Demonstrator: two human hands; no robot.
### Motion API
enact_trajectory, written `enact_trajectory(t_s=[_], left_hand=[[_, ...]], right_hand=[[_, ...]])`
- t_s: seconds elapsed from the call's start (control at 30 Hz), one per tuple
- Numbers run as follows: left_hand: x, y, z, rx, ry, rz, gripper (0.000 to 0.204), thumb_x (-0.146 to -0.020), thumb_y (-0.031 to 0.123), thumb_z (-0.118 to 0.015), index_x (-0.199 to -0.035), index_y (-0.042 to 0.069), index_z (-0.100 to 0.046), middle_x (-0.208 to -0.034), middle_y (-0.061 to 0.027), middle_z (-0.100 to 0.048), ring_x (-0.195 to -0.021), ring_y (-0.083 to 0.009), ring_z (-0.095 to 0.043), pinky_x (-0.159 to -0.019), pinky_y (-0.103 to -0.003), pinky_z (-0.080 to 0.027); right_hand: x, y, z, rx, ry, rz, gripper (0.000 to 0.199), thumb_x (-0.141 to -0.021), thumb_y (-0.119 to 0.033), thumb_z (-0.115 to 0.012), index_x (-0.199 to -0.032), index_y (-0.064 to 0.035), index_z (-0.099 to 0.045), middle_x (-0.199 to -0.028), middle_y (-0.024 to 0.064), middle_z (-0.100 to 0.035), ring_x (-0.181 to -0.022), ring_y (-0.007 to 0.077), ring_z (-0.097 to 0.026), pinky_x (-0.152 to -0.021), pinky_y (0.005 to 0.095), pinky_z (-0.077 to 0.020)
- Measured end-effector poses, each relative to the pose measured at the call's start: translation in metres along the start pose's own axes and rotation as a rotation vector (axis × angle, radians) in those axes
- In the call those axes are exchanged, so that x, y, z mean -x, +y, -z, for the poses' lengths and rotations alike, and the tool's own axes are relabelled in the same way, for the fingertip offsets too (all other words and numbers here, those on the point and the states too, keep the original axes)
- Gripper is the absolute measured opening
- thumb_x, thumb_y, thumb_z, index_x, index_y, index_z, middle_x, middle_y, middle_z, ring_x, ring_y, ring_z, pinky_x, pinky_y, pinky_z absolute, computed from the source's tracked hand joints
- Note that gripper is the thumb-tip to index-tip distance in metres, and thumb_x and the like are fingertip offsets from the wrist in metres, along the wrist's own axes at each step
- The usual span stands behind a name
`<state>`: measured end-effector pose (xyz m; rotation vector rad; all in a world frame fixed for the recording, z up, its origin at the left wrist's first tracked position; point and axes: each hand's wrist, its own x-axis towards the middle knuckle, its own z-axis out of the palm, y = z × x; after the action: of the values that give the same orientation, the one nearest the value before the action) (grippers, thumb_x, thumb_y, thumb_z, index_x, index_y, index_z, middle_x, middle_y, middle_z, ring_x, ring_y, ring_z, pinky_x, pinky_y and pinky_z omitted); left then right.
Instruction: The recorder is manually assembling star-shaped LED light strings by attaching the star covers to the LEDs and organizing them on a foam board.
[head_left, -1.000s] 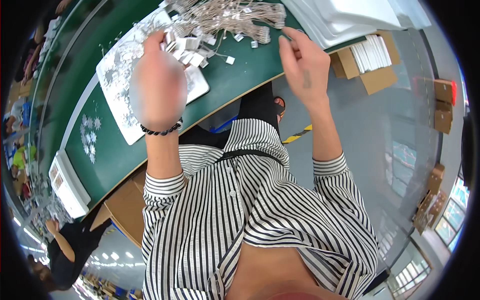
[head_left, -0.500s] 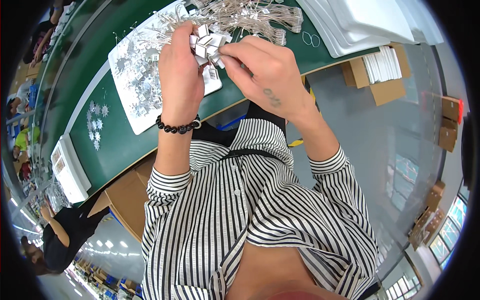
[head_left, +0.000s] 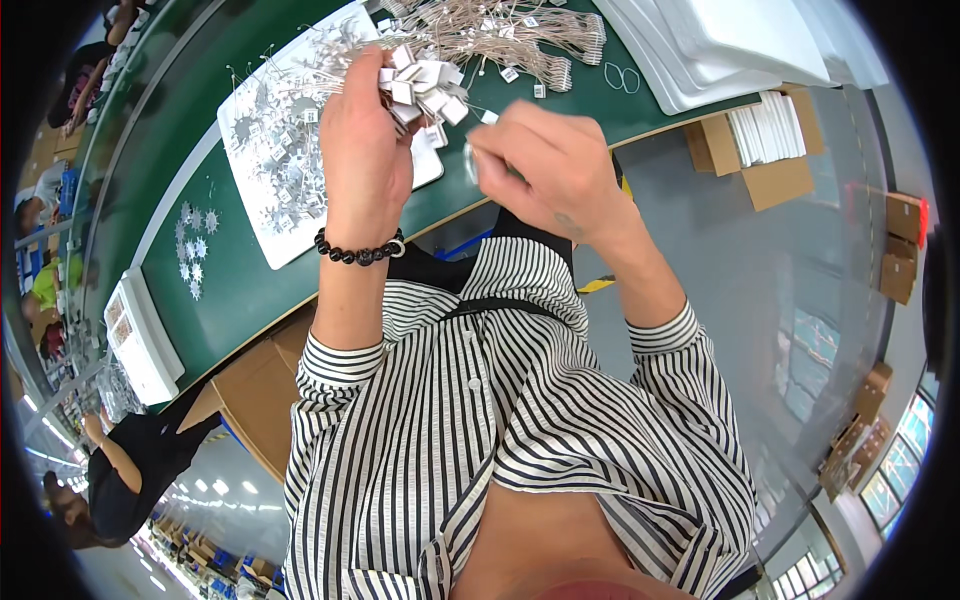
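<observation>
My left hand, a dark beaded bracelet on its wrist, grips a bunch of white tags on thin wires or strings above the table. My right hand is just to the right of the bunch, fingers closed in a pinch. A blurred silvery piece shows at its fingertips, too smeared to name. One white tag hangs on a thin line between that hand and the bunch. Below my left hand lies a white foam tray heaped with silvery star-shaped pieces bearing small tags.
Bundles of tagged strings lie at the back of the green table. Several loose stars sit at left. White foam trays are stacked at right, beside rubber bands. An open cardboard box stands beyond the table edge.
My right hand has drawn away from the bunch, down and to the right, with the silvery piece at its fingertips. My left hand has barely moved and keeps its hold.
</observation>
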<state>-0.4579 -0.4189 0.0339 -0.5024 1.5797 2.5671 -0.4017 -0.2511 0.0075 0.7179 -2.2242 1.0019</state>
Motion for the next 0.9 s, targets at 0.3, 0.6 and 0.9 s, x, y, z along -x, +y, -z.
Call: enact_trajectory(t_s=[0.3,0.6,0.9], left_hand=[[-0.003,0.002,0.004,-0.344,-0.055,0.064,0.030,-0.098,0.027,-0.062,-0.099,-0.002,-0.068,-0.090,-0.0108,-0.068,-0.072,-0.0153,-0.060,-0.060,-0.025,-0.047],[-0.016,-0.026,-0.015,-1.134,-0.164,-0.007,0.035,-0.093,0.030,-0.065,-0.092,-0.005,-0.070,-0.074,-0.0079,-0.066,-0.065,-0.0137,-0.062,-0.057,-0.026,-0.047],[-0.013,-0.019,0.010,-0.986,-0.137,-0.229,0.029,-0.090,0.022,-0.071,-0.105,-0.003,-0.074,-0.079,-0.0049,-0.070,-0.064,-0.0146,-0.060,-0.061,-0.025,-0.049]], right_hand=[[0.053,0.035,0.034,0.052,0.152,-0.614,0.007,-0.083,-0.003,-0.066,-0.088,-0.0007,-0.070,-0.069,0.0019,-0.061,-0.058,0.0126,-0.048,-0.056,0.0246,-0.0415],[0.053,0.104,0.043,0.281,0.220,-0.908,0.023,-0.092,-0.017,-0.063,-0.099,0.0038,-0.072,-0.067,0.0030,-0.065,-0.063,0.0123,-0.055,-0.062,0.0232,-0.0453],[0.066,0.062,0.014,0.100,0.465,-0.743,0.024,-0.090,-0.003,-0.065,-0.112,0.0036,-0.069,-0.081,0.0058,-0.069,-0.069,0.0126,-0.058,-0.066,0.0241,-0.0495]])
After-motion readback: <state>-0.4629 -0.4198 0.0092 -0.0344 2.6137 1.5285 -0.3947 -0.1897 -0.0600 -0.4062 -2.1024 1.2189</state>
